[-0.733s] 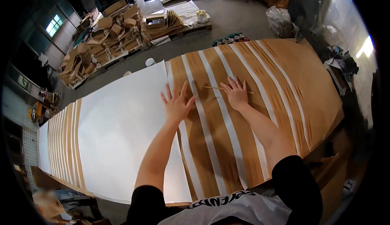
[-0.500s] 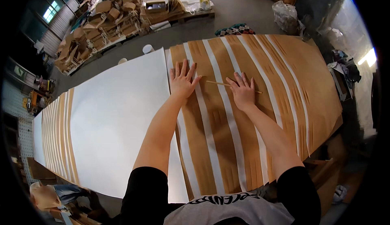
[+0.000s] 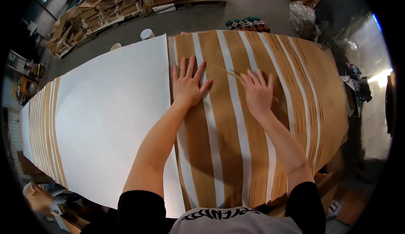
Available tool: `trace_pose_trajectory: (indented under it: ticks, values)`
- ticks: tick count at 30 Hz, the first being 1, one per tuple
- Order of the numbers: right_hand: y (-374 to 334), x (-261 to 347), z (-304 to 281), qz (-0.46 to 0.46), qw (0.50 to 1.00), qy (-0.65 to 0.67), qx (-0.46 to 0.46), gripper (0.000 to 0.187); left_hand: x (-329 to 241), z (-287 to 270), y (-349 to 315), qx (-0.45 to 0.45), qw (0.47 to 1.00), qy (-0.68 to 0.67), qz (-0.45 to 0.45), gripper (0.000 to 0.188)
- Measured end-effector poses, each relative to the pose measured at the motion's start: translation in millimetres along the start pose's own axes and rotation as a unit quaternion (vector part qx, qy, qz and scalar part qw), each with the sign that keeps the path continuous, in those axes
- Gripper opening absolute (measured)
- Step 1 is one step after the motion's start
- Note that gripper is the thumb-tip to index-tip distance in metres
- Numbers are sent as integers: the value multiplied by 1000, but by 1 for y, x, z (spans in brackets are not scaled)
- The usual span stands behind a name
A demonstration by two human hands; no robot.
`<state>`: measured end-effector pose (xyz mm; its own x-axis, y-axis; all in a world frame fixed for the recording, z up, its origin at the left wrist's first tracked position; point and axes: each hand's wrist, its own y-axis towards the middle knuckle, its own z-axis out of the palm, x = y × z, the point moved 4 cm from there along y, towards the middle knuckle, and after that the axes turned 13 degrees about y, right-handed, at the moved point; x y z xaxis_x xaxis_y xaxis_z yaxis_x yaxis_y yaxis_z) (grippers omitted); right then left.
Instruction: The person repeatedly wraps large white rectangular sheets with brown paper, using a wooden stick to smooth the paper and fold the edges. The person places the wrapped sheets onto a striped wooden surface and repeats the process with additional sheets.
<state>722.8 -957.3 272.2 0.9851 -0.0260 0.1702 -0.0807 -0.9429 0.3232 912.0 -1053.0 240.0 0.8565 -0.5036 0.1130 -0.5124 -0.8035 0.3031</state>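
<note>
My left hand point(image 3: 190, 84) lies flat with fingers spread on fanned brown paper sheets point(image 3: 225, 137), near the edge of a large white sheet point(image 3: 112, 120). White strips show between the overlapping brown sheets. In my right hand point(image 3: 258, 93) is a thin wooden stick point(image 3: 231, 72), passing beneath the fingers and poking out on both sides. This hand is over the brown sheets to the right of my left hand, slightly blurred. Whether it touches the paper I cannot tell.
More overlapped brown and white strips point(image 3: 44, 132) lie at the far left. Beyond the table are piled cardboard pieces point(image 3: 99, 10), a white tub point(image 3: 147, 34), a checkered cloth bundle point(image 3: 248, 24) and a clear plastic bag point(image 3: 303, 18). Another person point(image 3: 40, 198) is at the lower left.
My right hand has risen a little and its fingers have drawn together, the stick tilting with it. My left hand stays flat on the paper. The view has shifted slightly.
</note>
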Motion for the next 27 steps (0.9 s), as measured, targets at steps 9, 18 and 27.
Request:
trace_pose_trajectory:
  ticks: [9,18,27]
  values:
    - [96,21,74,-75,994,69,-49,35,-7,-1,1,0,1000,-2,3,56]
    - [99,22,106,-83,996,40,-10,38,12,-4,-5,-55,995,-82,-30,63]
    - [97,28,86,-73,990,113,-40,30,18,-84,-203,83,990,-28,-113,63]
